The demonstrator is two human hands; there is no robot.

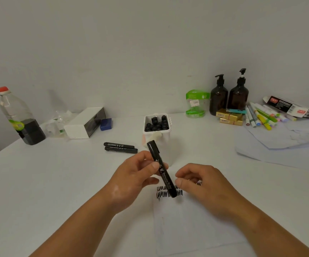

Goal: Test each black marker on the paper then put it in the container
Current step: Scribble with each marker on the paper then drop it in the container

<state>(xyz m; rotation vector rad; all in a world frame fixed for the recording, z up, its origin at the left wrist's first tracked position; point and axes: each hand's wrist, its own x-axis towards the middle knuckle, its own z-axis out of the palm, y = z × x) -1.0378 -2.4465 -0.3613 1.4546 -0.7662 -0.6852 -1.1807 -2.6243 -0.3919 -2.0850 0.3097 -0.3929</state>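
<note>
A sheet of paper (196, 229) lies on the table (57, 182) at its near edge, a bit right of the middle. 2 rows of black squiggles (161, 193) run across the top of the sheet. Just above them a black marker (161, 167) hangs in the air, tilted, with its low end over the squiggles. The left hand (133, 175) pinches the marker near its middle with the thumb and fingers. The right hand (203, 182) sits just beside the low end with its fingers curled. I cannot tell if it touches the marker, or if the cap is on. Behind the hands, near the middle of the table, stands the white container (166, 145), with many black markers inside (156, 125). 2 more markers (120, 147) lie flat side by side just left of it. Along the far edge stand brown pump bottles (218, 101), and coloured pens (261, 115) lie toward the far right corner. I think this marker is at the testing step. If it has been tested, the next move is to make sure the cap is on and drop the marker into the container. Then the 2 lying markers need their turn.
</note>
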